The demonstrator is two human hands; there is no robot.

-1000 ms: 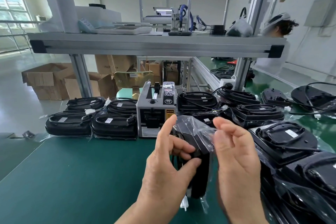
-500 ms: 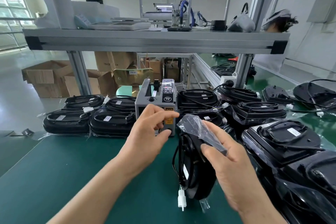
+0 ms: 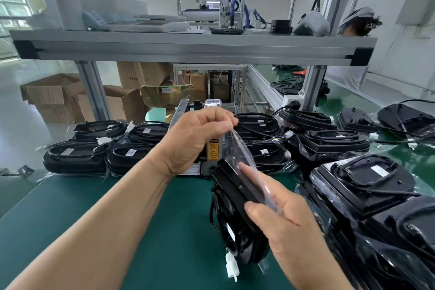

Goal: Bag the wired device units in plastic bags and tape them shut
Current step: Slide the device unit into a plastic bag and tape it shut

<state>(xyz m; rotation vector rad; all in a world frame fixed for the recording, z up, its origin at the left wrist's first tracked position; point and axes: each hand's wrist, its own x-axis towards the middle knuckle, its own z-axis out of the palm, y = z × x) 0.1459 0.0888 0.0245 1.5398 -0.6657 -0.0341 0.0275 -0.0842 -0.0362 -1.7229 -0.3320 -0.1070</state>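
Finished bagged units (image 3: 75,158) lie at left on the green mat (image 3: 106,214). The left hand (image 3: 197,141), fingers curled, sits in front of the tape dispenser (image 3: 212,149) and pinches the top of a clear strip (image 3: 239,146); whether it is tape or bag film cannot be told. The strip slants down and right to the device unit (image 3: 231,183). The unit stands on edge in its bag, long axis running far-left to near-right, with its white connector (image 3: 231,266) hanging low. The right hand (image 3: 289,221) grips the unit and presses the folded flap flat. That flap lies just below and right of the left hand.
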